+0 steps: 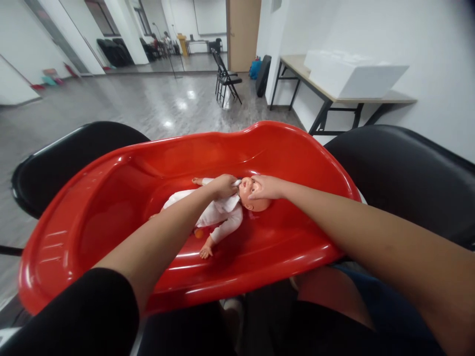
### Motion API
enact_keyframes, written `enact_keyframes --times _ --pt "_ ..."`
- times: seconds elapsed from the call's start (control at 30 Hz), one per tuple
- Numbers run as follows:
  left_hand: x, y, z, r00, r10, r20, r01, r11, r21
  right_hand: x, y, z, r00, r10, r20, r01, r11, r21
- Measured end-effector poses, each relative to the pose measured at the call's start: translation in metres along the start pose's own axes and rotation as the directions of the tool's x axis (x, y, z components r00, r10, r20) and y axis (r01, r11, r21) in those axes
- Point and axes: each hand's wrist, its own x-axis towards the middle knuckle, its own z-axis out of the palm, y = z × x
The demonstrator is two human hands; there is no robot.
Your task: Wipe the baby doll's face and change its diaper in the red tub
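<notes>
Grey, shiny floor (141,99) spreads across the back of the view, taking the middle of the view as the clock's centre and twelve as the far side. At two o'clock a table (297,64) stands along the wall. A red tub (111,217) fills the middle, its long sides running roughly from nine to three. Two black chairs flank it, the left chair (77,153) at nine and the right chair (404,178) at three; a folding chair (228,79) stands farther off, at twelve. On the table sits a white box (330,74).

Inside the tub, close to the centre, the doll (226,217) lies on its back in white clothes, head toward three o'clock, legs toward nine, its near arm stretched toward seven.

Both hands are at the doll. The right hand (269,187), coming from four o'clock, grasps the head, its digits over the upper face. The left hand (224,186), reaching from seven, has its fingers curled in at the neck, pinching some white fabric (236,183); whether that is the collar or a separate cloth, I cannot tell. Smallest is an orange ball (199,233) between seven and eight, just beside the doll's near side.
</notes>
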Motion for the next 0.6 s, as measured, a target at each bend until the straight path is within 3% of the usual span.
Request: enact_keyframes --times 0.17,0.33,0.43,0.6 --pt "-0.009 -0.009 0.002 0.984 0.166 -0.060 -0.169 0.984 -0.050 0.000 0.000 0.000 1.000 0.005 0.007 -0.005 1.000 0.010" --pt "-0.036 0.009 0.006 0.968 0.236 -0.080 -0.231 0.971 0.064 -0.002 -0.002 -0.001 1.000 0.000 0.018 0.000 1.000 -0.002" --pt "-0.052 0.025 0.008 0.969 0.233 -0.086 -0.219 0.965 0.142 -0.003 -0.004 -0.001 1.000 0.013 0.015 -0.013 0.999 -0.045" --pt "-0.069 0.042 0.006 0.981 0.196 0.009 -0.195 0.969 0.151 -0.005 -0.004 -0.001 1.000 -0.010 0.003 0.010 1.000 -0.019"
